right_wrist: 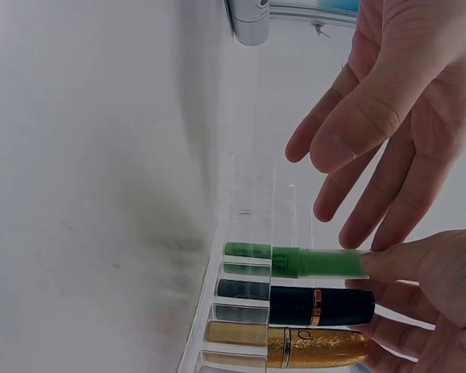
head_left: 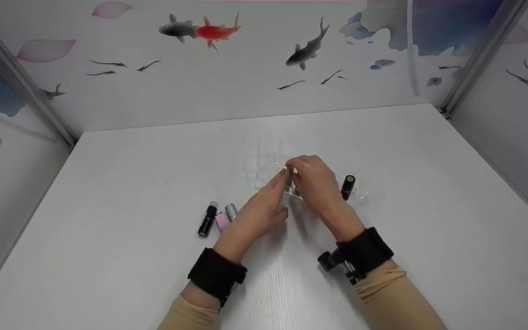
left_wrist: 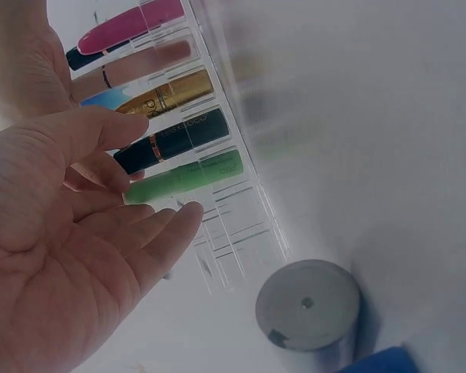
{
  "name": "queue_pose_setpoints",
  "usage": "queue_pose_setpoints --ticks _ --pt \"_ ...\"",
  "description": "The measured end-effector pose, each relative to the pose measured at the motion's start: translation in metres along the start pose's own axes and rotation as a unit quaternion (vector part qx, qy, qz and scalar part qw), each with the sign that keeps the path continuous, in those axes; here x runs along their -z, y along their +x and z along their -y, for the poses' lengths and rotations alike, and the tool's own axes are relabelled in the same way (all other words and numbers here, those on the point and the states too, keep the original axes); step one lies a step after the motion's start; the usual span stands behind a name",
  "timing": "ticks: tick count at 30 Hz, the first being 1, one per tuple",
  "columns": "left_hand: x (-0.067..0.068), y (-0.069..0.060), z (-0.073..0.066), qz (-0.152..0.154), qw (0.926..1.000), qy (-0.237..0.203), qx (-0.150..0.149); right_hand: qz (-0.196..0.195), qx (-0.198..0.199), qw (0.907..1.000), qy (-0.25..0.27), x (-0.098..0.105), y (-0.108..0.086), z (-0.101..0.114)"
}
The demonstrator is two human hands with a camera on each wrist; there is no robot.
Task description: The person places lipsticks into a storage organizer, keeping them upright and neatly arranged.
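Observation:
Several lipstick tubes stand in a row in a clear rack [right_wrist: 252,186]: a green tube [right_wrist: 295,260] at the left end, then a black tube [right_wrist: 318,307], a gold tube [right_wrist: 318,347] and, further right, a bright pink tube [left_wrist: 132,25]. My right hand [head_left: 314,181] reaches over from the right and pinches the top of the green tube, its thumb on the tip. The other right fingers lie behind the black and gold tubes. My left hand [head_left: 261,208] is held beside the row, fingers fairly straight, close to the green tube; whether it touches is unclear.
Left of the hands lie a black tube with a clear end [head_left: 207,220], a pink-purple item [head_left: 221,221] and a silver-capped cylinder [head_left: 231,211]. Another black tube [head_left: 348,187] and clear plastic pieces [head_left: 361,195] lie on the right. Printed panels [head_left: 245,91] enclose the table.

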State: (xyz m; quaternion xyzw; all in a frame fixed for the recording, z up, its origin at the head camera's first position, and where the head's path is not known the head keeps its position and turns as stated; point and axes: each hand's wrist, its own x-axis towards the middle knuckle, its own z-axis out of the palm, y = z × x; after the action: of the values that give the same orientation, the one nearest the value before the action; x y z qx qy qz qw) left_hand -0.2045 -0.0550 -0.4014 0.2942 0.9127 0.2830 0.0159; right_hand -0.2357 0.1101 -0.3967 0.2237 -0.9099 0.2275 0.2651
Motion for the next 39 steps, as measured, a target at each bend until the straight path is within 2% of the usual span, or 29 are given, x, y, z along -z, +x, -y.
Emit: queue_pose_setpoints --ticks 7,12,15,19,27,29,32,36,39 --pt "0.002 -0.001 -0.002 0.006 1.0 0.0 0.005 0.004 -0.003 1.0 0.004 0.002 -0.001 0.0" --pt "0.005 0.0 -0.001 0.006 0.9998 -0.001 0.019 0.008 -0.009 0.9999 0.001 0.005 0.001 0.002" --pt "0.01 -0.001 0.002 -0.01 0.9998 -0.002 0.018 0.006 -0.01 0.9999 0.004 0.007 0.002 0.003" --pt "0.019 -0.004 0.005 -0.046 0.9988 0.003 0.014 0.008 -0.005 0.9999 0.008 0.009 0.004 0.007" --pt "0.04 -0.015 0.01 -0.081 0.9949 0.024 0.054 0.021 0.02 0.9995 0.012 0.013 0.004 0.017" --pt "0.044 -0.017 0.011 -0.087 0.9932 0.041 0.066 0.041 0.013 0.9988 0.021 0.014 0.003 0.022" --pt "0.051 -0.021 0.013 -0.084 0.9897 0.067 0.095 0.095 0.003 0.9947 0.037 0.015 0.002 0.031" --pt "0.056 -0.025 0.016 -0.051 0.9836 0.092 0.147 0.175 0.022 0.983 0.049 0.012 -0.001 0.044" --pt "0.057 -0.027 0.019 -0.014 0.9784 0.111 0.174 0.217 0.049 0.9731 0.059 0.007 -0.005 0.054"
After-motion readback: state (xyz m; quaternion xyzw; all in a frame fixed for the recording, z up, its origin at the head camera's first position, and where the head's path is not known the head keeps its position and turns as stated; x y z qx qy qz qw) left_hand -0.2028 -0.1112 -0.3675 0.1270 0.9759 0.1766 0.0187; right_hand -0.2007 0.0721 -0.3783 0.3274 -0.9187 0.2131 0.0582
